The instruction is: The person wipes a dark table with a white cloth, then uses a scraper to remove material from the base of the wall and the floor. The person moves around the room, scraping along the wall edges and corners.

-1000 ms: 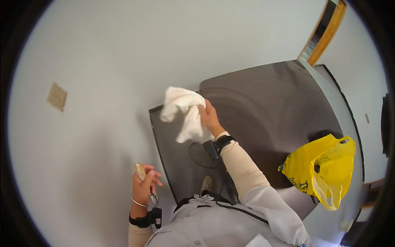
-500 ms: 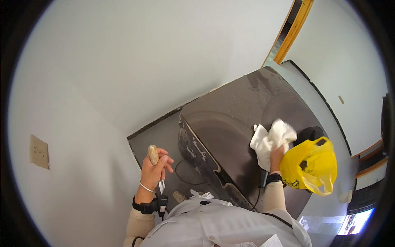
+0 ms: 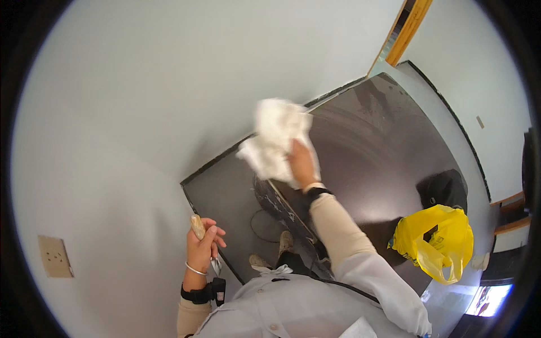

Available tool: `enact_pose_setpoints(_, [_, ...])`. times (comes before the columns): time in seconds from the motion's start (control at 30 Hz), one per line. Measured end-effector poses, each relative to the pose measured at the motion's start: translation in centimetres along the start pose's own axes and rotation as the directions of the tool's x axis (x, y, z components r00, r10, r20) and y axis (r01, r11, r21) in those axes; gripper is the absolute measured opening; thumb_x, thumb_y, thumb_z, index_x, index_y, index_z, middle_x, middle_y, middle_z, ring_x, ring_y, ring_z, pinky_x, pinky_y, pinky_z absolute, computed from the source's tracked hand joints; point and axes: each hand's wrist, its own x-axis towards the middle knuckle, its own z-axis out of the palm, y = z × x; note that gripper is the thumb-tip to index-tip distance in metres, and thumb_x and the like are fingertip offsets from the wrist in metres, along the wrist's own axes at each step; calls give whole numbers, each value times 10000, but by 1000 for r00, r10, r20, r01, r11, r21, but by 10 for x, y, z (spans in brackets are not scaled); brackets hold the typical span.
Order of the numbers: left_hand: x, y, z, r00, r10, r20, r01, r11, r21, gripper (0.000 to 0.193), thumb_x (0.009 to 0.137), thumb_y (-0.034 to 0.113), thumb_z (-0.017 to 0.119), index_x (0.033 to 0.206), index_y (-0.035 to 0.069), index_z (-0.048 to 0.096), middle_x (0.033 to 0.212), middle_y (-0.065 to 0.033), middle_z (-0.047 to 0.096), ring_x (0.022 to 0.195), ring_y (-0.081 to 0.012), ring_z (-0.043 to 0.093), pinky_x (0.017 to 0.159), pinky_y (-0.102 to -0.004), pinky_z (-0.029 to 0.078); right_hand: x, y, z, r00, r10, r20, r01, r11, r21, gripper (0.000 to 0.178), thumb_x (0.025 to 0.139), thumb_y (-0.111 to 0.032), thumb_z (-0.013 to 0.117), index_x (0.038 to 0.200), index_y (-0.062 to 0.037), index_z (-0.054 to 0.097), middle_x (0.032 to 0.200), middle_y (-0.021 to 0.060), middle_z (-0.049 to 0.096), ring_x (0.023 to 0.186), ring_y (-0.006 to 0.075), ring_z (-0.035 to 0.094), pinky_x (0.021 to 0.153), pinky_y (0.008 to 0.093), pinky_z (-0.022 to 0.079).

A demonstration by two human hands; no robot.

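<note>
In my left hand, closed at the left by the wall, is a wooden-handled scraper. Its handle points up, and a narrow metal blade shows below the fingers. My right hand grips a bunched white cloth, blurred by motion. The arm reaches forward across the left end of a dark brown tabletop, and the cloth is at that end's far corner, close to the wall. Whether the cloth touches the surface, I cannot tell. Dull streaks and smears mark the tabletop.
A yellow plastic bag stands on the table's right side, with a dark soft item behind it. The pale wall runs along the far side and left, with a socket plate. A cord lies on the floor near my shoes.
My right hand has swept the white cloth left and away from me, from beside the yellow bag to the table's left end. My left hand, still holding the scraper, has lowered slightly.
</note>
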Motion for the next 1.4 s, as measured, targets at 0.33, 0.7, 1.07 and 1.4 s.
enact_pose_setpoints(0.33, [37,19,21,998,14,65,-17,999,33,152,875,131,540,968,24,486,761,-111,601,497,-129,569,321,-176,360,54,-17,-83,901,425,-85,-335,808,485,317,787,-25,496,1103,-12,522,933,198,609,871,330,600,756,376,467])
enact_pose_setpoints(0.7, [63,-2,39,987,-87,132,77,994,80,155,871,126,540,975,28,482,756,-120,600,498,-134,572,321,-178,359,-110,264,-272,264,808,-526,-946,110,-306,520,823,-219,494,1286,-11,380,1302,187,435,1124,406,467,921,468,389])
enact_pose_setpoints(1.07, [35,-20,11,979,-164,-117,180,975,133,150,842,104,543,944,17,477,730,-128,602,482,-156,569,320,-204,373,72,307,-144,631,753,-189,-733,497,-465,535,807,-136,473,1319,-36,355,1261,221,456,1140,344,469,932,471,372])
enact_pose_setpoints(1.4, [17,0,10,988,-79,-133,101,981,167,158,856,120,538,962,23,472,739,-116,596,478,-146,560,321,-198,363,85,95,19,996,4,89,-1,1000,-31,342,784,-90,535,1125,-59,538,1133,146,561,1095,310,505,941,431,378])
